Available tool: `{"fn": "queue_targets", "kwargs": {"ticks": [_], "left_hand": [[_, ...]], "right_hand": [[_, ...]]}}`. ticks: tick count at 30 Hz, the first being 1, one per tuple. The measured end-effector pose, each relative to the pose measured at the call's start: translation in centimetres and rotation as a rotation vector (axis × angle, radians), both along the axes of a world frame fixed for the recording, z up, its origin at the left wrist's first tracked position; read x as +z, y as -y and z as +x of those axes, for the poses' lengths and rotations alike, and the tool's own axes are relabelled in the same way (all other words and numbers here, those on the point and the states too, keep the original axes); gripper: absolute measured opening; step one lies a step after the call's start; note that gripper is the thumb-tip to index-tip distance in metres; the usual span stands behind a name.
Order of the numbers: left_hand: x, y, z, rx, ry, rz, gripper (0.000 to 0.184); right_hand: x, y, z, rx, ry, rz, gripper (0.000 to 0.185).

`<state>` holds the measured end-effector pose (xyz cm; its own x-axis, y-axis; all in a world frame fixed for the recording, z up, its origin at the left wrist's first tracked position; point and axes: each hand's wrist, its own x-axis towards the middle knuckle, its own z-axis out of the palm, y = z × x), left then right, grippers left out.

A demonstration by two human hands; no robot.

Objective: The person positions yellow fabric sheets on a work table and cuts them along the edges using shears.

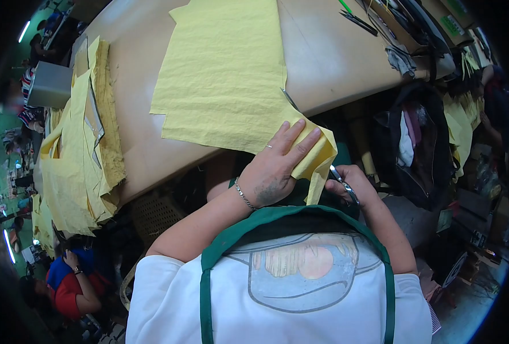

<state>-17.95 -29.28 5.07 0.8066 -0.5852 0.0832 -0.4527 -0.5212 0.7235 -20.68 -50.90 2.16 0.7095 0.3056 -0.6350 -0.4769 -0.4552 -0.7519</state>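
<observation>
A large piece of yellow fabric (pixel 223 74) lies on the table, its near corner lifted past the edge. My left hand (pixel 277 163), with a ring and a bracelet, holds that corner. Its fingers stretch over the top of the cloth, and the thumb is hidden. My right hand (pixel 355 186) is closed around the handles of a pair of scissors (pixel 344 184). Cloth covers most of the blades; a dark blade tip (pixel 290 99) shows at the fabric's right edge.
A stack of yellow fabric pieces (pixel 73 155) hangs over the table's left edge. Black-handled scissors (pixel 359 23) lie near the top right of the tan table (pixel 323 63). An open black bag (pixel 415 149) is at right. A person in red and blue (pixel 76 281) sits lower left.
</observation>
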Motion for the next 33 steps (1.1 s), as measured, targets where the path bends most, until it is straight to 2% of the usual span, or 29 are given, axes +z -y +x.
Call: {"fn": "queue_targets", "kwargs": {"ticks": [7,10,13,14,16,17,19,22,25,28,31,33], "left_hand": [[-0.7,0.4,0.2,-0.010,0.004,-0.114,0.071],[-0.5,0.2,0.3,-0.037,-0.018,-0.127,0.064],[0.5,-2.0,2.0,-0.261,0.067,0.093,0.061],[0.7,-3.4,3.2,-0.205,0.139,0.122,0.063],[0.4,-7.2,6.2,0.280,0.105,-0.096,0.054],[-0.8,-10.2,9.2,0.454,0.321,-0.006,0.051],[-2.7,-15.4,12.9,0.833,0.511,0.292,0.051],[-4.6,-17.7,14.8,1.034,0.309,0.665,0.054],[-3.9,-17.3,15.4,1.049,0.176,0.426,0.056],[-2.1,-16.1,14.7,0.996,-0.069,0.144,0.052],[-0.7,-17.3,12.1,0.922,0.389,-0.050,0.046],[1.1,-18.3,8.4,0.903,0.292,-0.296,0.044]], "right_hand": [[-0.9,0.4,-0.7,-0.055,-0.013,0.006,0.059],[-1.8,0.4,-1.2,-0.058,0.013,0.007,0.058],[-1.8,0.2,-1.2,-0.073,0.088,0.027,0.059],[-1.7,0.2,-1.2,-0.082,0.119,0.036,0.061],[-0.7,0.5,-1.0,-0.051,0.056,0.003,0.064],[-0.4,0.6,-0.7,-0.031,0.029,-0.014,0.066],[-0.6,0.6,-0.7,-0.041,0.020,0.018,0.068],[-0.4,0.7,-0.6,-0.048,-0.011,0.041,0.068],[-0.5,0.6,-0.7,-0.079,-0.011,0.061,0.065],[-0.2,0.3,-0.6,-0.105,0.003,0.076,0.062],[-0.3,0.0,0.0,-0.091,0.004,0.036,0.057],[-0.3,-0.5,0.7,-0.043,0.000,-0.004,0.053]]}}
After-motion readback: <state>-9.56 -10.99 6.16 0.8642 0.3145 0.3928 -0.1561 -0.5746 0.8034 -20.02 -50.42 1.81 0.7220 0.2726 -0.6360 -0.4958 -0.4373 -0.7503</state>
